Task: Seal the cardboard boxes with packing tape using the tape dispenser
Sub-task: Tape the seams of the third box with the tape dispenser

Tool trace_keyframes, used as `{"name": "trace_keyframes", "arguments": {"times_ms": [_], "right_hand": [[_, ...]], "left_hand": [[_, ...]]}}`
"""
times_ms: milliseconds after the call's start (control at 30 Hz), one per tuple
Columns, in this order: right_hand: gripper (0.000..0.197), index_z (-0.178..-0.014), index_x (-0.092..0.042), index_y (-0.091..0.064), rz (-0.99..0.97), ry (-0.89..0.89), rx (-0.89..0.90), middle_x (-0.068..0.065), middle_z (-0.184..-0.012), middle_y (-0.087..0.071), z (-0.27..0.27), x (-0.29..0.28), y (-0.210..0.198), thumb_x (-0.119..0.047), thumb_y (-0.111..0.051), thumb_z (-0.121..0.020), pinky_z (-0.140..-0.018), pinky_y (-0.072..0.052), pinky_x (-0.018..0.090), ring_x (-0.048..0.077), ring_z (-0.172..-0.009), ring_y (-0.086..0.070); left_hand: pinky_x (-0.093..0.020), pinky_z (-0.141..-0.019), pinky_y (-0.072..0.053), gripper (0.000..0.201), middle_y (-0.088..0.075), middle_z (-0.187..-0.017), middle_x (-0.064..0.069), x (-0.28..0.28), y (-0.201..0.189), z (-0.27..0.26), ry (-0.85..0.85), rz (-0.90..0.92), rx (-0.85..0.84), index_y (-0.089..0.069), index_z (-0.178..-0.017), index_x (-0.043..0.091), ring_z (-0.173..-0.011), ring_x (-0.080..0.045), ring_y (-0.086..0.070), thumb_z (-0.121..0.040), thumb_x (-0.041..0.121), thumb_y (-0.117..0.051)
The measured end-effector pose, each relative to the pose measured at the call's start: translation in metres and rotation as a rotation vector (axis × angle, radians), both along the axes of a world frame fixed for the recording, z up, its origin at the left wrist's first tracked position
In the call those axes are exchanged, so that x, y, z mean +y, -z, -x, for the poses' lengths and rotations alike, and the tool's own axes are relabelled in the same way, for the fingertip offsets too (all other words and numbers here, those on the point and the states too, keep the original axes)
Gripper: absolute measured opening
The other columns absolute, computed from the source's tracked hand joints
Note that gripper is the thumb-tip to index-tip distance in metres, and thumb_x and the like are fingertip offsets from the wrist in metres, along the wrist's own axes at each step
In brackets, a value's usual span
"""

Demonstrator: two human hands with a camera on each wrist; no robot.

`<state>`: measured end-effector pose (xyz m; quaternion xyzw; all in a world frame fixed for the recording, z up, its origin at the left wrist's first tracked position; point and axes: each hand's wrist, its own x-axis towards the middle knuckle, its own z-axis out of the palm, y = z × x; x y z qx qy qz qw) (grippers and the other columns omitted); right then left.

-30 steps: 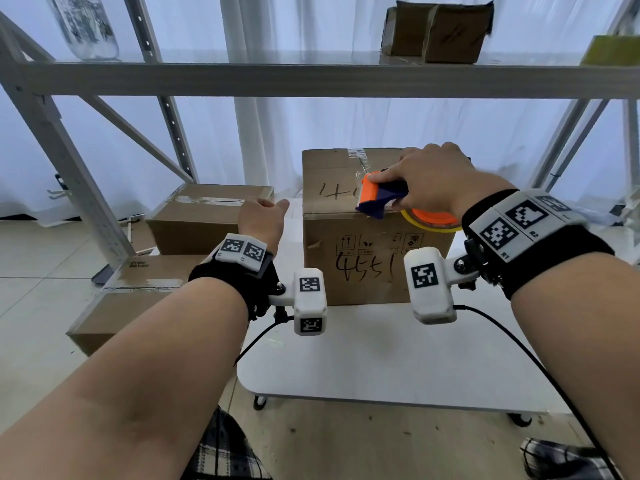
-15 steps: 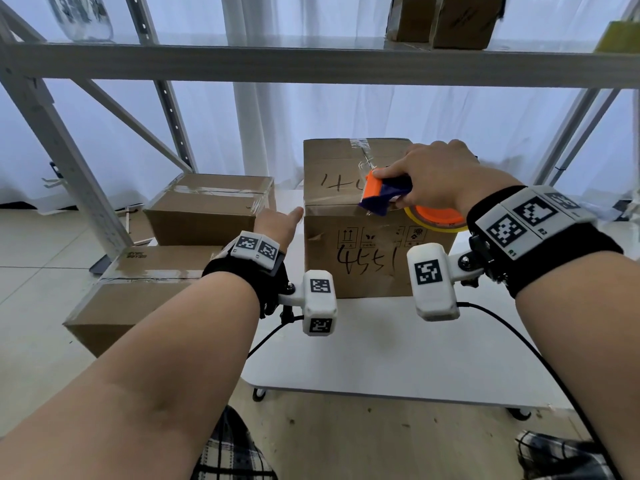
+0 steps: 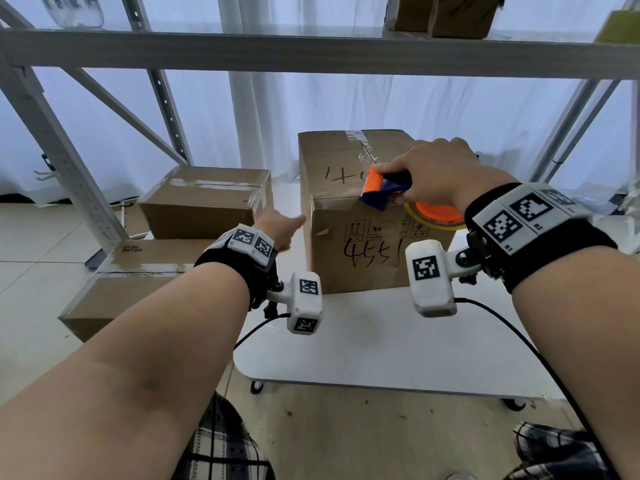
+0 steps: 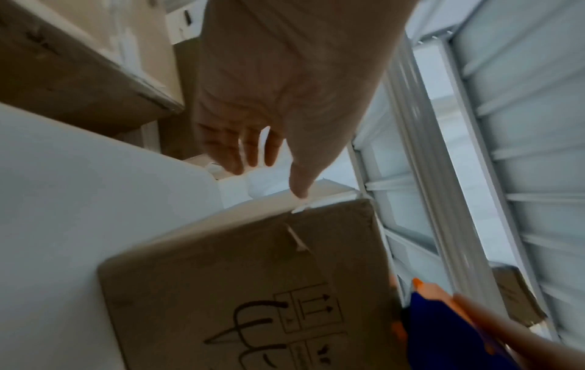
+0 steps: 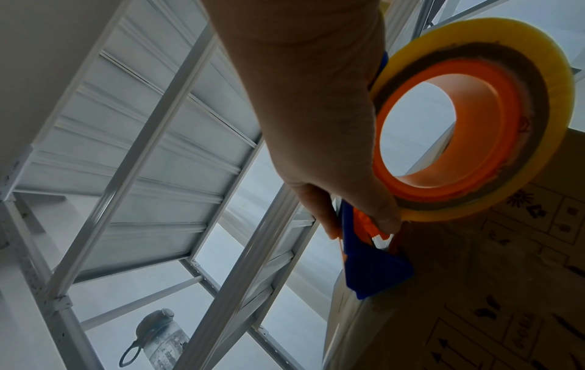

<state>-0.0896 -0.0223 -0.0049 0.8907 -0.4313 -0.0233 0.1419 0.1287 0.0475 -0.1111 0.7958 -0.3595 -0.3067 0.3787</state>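
While the left hand (image 3: pixel 277 230) reaches forward at frame centre-left with fingers straight and empty beside the cardboard box (image 3: pixel 360 216), the right hand (image 3: pixel 440 178), knuckles up at centre-right, grips the tape dispenser (image 3: pixel 384 188) against the box's upper front edge on the white table (image 3: pixel 363 348).

tape roll (image 3: pixel 437 216): far half hidden behind right hand (image 3: pixel 440 176) | shelf boxes (image 3: pixel 446 13): tops cut off by frame edge | left-wrist view: motion-blurred throughout
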Motion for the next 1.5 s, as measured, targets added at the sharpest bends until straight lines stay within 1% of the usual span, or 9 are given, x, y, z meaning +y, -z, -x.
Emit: {"name": "trace_keyframes", "arguments": {"times_ms": [133, 267, 433, 533, 633, 800, 1100, 1333, 1500], "right_hand": [[0.059, -0.14, -0.051, -0.033, -0.013, 0.001, -0.025, 0.003, -0.131, -0.049, 0.003, -0.001, 0.001, -0.045, -0.061, -0.088, -0.098, -0.032, 0.043, 0.03, -0.12, -0.046], [0.06, -0.141, -0.051, -0.032, -0.016, 0.004, -0.034, 0.004, -0.131, -0.048, 0.004, -0.001, 0.002, -0.045, -0.061, -0.088, -0.099, -0.032, 0.044, 0.03, -0.119, -0.046], [0.061, -0.141, -0.051, -0.032, -0.023, 0.001, -0.038, 0.005, -0.131, -0.048, 0.007, -0.001, 0.002, -0.043, -0.061, -0.089, -0.099, -0.032, 0.044, 0.03, -0.12, -0.047], [0.061, -0.141, -0.051, -0.032, -0.025, 0.008, -0.042, 0.005, -0.132, -0.048, 0.009, -0.002, 0.002, -0.042, -0.061, -0.089, -0.099, -0.031, 0.044, 0.03, -0.12, -0.046], [0.061, -0.141, -0.051, -0.033, -0.032, 0.014, -0.044, 0.005, -0.132, -0.047, 0.011, -0.003, 0.003, -0.042, -0.062, -0.088, -0.099, -0.031, 0.044, 0.031, -0.12, -0.046], [0.061, -0.141, -0.051, -0.032, -0.034, 0.014, -0.056, 0.006, -0.132, -0.047, 0.012, -0.004, 0.004, -0.041, -0.062, -0.089, -0.099, -0.031, 0.044, 0.031, -0.12, -0.046], [0.06, -0.141, -0.05, -0.032, -0.012, 0.015, -0.048, 0.005, -0.132, -0.047, 0.016, -0.005, 0.003, -0.043, -0.06, -0.089, -0.098, -0.032, 0.043, 0.031, -0.119, -0.047], [0.059, -0.141, -0.05, -0.033, -0.008, 0.009, -0.057, 0.005, -0.129, -0.049, 0.017, -0.006, 0.003, -0.043, -0.06, -0.089, -0.097, -0.033, 0.044, 0.031, -0.118, -0.048], [0.058, -0.141, -0.051, -0.033, -0.007, 0.0, -0.065, 0.005, -0.127, -0.05, 0.019, -0.007, 0.004, -0.044, -0.06, -0.089, -0.096, -0.033, 0.043, 0.031, -0.116, -0.048]], "left_hand": [[-0.034, -0.082, -0.057, 0.006, -0.064, -0.092, -0.007, -0.007, -0.006, 0.005, -0.029, 0.468, 0.04, -0.056, -0.098, 0.009, -0.08, -0.018, -0.068, -0.095, 0.007, -0.052], [-0.034, -0.085, -0.056, 0.014, -0.062, -0.098, -0.01, -0.006, 0.003, 0.006, 0.057, 0.359, 0.097, -0.051, -0.106, 0.01, -0.08, -0.016, -0.067, -0.093, 0.002, -0.053], [-0.029, -0.079, -0.053, 0.035, -0.052, -0.114, 0.0, 0.0, -0.003, 0.001, 0.252, 0.474, -0.241, -0.053, -0.119, 0.022, -0.096, -0.014, -0.06, -0.089, 0.005, -0.058], [-0.024, -0.086, -0.048, 0.039, -0.047, -0.12, 0.002, 0.003, -0.002, -0.002, 0.366, 0.422, -0.361, -0.057, -0.125, 0.024, -0.101, -0.011, -0.054, -0.09, 0.007, -0.058], [-0.024, -0.086, -0.048, 0.037, -0.049, -0.123, -0.001, 0.002, 0.001, -0.004, 0.374, 0.414, -0.426, -0.056, -0.125, 0.026, -0.099, -0.011, -0.053, -0.09, 0.015, -0.062], [-0.04, -0.09, -0.052, 0.031, -0.044, -0.113, 0.007, -0.005, 0.006, 0.001, 0.333, 0.416, -0.483, -0.055, -0.118, 0.026, -0.096, -0.012, -0.055, -0.089, 0.023, -0.063], [-0.042, -0.088, -0.053, 0.031, -0.046, -0.118, 0.002, -0.01, 0.01, 0.005, 0.31, 0.432, -0.545, -0.054, -0.116, 0.028, -0.098, -0.013, -0.055, -0.087, 0.031, -0.065], [-0.041, -0.111, -0.025, 0.059, -0.029, -0.151, 0.003, 0.002, 0.003, 0.003, 0.424, 0.382, -0.76, -0.043, -0.136, 0.022, -0.139, -0.021, -0.025, -0.085, 0.041, -0.065], [-0.037, -0.114, -0.024, 0.059, -0.035, -0.152, 0.004, -0.001, -0.003, 0.013, 0.501, 0.329, -0.956, -0.03, -0.147, 0.026, -0.14, -0.018, -0.031, -0.094, 0.023, -0.056]]}}
